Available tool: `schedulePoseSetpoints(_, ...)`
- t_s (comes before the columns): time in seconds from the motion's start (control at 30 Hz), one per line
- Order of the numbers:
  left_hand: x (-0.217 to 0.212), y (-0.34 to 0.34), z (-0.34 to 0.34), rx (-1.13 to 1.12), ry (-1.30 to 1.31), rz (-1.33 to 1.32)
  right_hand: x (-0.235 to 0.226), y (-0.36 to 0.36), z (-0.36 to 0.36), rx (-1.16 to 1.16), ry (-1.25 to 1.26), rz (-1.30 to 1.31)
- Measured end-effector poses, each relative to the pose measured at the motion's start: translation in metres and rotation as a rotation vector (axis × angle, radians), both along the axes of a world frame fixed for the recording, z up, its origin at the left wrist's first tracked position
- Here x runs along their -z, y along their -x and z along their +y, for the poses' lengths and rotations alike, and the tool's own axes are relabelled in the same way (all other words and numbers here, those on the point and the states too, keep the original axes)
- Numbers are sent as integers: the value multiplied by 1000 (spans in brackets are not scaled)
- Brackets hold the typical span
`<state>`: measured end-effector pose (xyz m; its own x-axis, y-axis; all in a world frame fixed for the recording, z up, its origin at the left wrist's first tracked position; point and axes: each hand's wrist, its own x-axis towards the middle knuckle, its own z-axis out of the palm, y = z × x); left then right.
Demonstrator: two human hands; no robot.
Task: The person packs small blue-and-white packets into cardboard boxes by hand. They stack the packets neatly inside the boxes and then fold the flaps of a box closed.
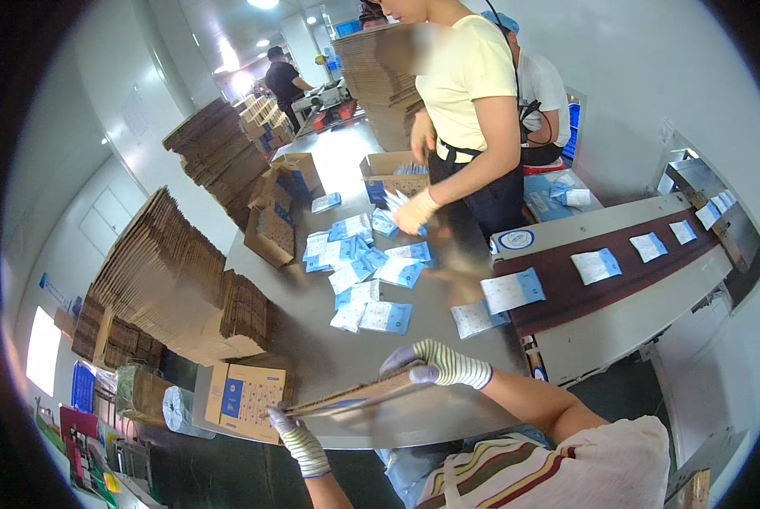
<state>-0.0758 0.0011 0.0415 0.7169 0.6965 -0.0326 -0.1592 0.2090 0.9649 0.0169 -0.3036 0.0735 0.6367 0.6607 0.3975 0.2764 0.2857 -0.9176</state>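
Note:
Between my two gloved hands is a folded-flat cardboard box (358, 395), tilted over the table's near edge. My left hand (302, 443), in a white knit glove, is closed on its left end. My right hand (437, 363), in a striped glove, grips its upper right end. Just left of the box, a brown printed carton (257, 394) with a blue panel rests at the table corner. Beyond my hands, a loose pile of blue-and-white packets (367, 263) lies on the metal table (312, 339).
To the right, a dark conveyor belt (609, 288) carries packets toward the table. Stacks of flat cardboard (172, 263) rise along the left side. Open cartons (271, 225) stand farther back. Across the table, a co-worker in a yellow shirt (473, 72) handles packets near an open carton (388, 174).

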Motion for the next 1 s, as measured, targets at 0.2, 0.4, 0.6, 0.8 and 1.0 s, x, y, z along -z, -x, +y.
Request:
schedulePoseSetpoints(0.2,-14,17,15,261,-141,-82,18,-7,12,165,-36,57)
schedulePoseSetpoints(0.4,16,45,17,601,-253,77,31,-24,9,369,310,-224)
schedulePoseSetpoints(0.6,2,26,-13,461,-306,336,-8,-32,-17,254,896,-928)
schedulePoseSetpoints(0.8,19,21,-7,477,-420,349,1,-27,-8,185,701,-1034)
schedulePoseSetpoints(1.0,10,14,-1,500,634,310,1,-49,22,109,983,-721)
